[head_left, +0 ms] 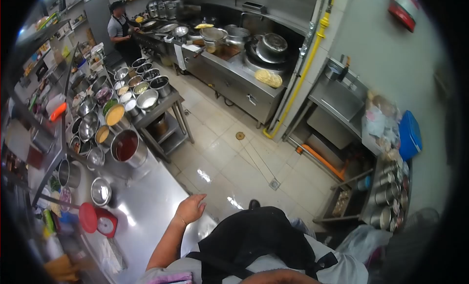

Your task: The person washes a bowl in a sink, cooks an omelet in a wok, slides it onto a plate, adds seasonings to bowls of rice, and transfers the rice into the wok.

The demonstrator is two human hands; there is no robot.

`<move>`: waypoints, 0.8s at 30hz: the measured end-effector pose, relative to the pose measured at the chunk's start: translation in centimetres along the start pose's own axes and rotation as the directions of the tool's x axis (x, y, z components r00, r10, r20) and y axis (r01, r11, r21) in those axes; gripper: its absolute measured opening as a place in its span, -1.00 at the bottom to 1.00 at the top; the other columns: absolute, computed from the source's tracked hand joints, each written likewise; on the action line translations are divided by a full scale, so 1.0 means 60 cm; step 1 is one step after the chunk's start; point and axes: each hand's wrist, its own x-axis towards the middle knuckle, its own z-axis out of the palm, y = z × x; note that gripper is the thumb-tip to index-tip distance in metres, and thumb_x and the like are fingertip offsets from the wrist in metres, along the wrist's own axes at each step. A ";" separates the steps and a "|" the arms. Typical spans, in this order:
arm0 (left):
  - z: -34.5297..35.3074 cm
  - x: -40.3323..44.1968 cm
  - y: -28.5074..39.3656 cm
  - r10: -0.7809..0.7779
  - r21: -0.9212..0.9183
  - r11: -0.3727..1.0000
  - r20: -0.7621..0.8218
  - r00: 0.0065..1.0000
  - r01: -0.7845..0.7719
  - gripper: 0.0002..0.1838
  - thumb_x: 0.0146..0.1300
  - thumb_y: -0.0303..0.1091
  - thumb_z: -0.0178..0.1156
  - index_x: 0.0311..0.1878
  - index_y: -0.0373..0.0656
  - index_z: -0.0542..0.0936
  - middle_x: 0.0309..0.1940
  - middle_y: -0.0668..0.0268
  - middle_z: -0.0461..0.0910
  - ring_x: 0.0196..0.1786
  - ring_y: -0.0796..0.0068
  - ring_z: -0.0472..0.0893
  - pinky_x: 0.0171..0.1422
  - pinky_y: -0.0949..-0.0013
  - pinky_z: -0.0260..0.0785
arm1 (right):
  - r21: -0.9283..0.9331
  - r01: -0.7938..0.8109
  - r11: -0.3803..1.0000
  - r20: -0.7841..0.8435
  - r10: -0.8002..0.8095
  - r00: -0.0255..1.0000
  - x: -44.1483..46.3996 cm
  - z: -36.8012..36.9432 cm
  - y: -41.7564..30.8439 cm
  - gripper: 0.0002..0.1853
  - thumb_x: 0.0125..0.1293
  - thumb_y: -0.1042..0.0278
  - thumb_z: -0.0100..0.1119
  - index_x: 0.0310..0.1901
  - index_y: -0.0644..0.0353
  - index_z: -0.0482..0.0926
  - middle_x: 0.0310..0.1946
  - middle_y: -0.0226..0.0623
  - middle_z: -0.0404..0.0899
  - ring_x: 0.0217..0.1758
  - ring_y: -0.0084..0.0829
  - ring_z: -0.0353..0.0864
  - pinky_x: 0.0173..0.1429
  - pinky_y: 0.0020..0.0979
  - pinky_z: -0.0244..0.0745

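My left hand (191,208) is over the right edge of the steel worktable (146,201), its fingers apart and nothing in them. Whether it touches the table I cannot tell. My right hand is out of sight; only the dark apron (249,235) and part of my sleeve show on that side. Left of my left hand, on the worktable, are an empty-looking steel bowl (101,191) and a red scale (106,223) with a red pan. Farther up stands a large pot of dark red sauce (128,146), beside pots of orange sauce (115,115).
Another person (121,32) stands at the far stove. A steel side table (163,105) holds several containers. The cooking range (229,74) runs along the back. A sink (337,96), blue container (410,136) and pot-filled shelf (388,193) are right. A drain (274,185) marks the tiled floor.
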 end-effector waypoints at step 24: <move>-0.095 0.623 -0.227 -0.571 -0.194 0.821 -0.285 0.770 0.537 -0.57 0.39 -0.28 0.35 0.31 -0.09 0.67 0.07 0.07 0.75 0.10 -0.04 0.74 0.22 0.02 0.60 | -0.946 0.230 0.229 -0.101 -0.880 0.463 0.308 -1.202 -1.285 -0.52 0.39 0.06 0.37 0.29 -0.01 0.73 0.06 -0.07 0.81 0.15 -0.08 0.79 0.28 -0.05 0.66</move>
